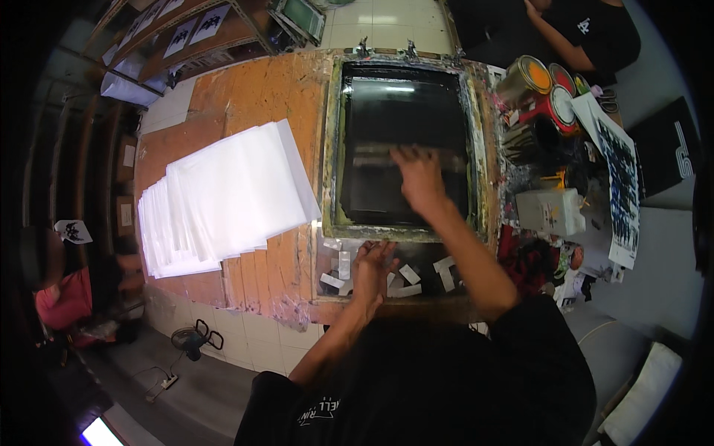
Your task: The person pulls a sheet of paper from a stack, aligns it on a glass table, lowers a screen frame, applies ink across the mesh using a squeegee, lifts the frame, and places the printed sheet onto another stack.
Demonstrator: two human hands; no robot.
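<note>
A screen printing frame [325, 178] lies on the wooden table, its mesh [401, 111] covered in black. My right hand [422, 178] is closed on a squeegee [372, 154], a wide bar lying across the mesh and smeared by motion. At the near edge of the frame, my left hand [374, 269] has its fingers bent against the rim, gripping it. Small white strips [408, 275] lie on the dark surface around my left hand. Left of the frame is a fanned stack of white sheets [230, 197].
Open paint cans [524, 78] and a white plastic container [550, 211] crowd the table's right side. Clamps [363, 49] stand at the frame's far edge. One person [595, 33] is at the far right, another [71, 290] at the left. A small fan [190, 339] is on the floor.
</note>
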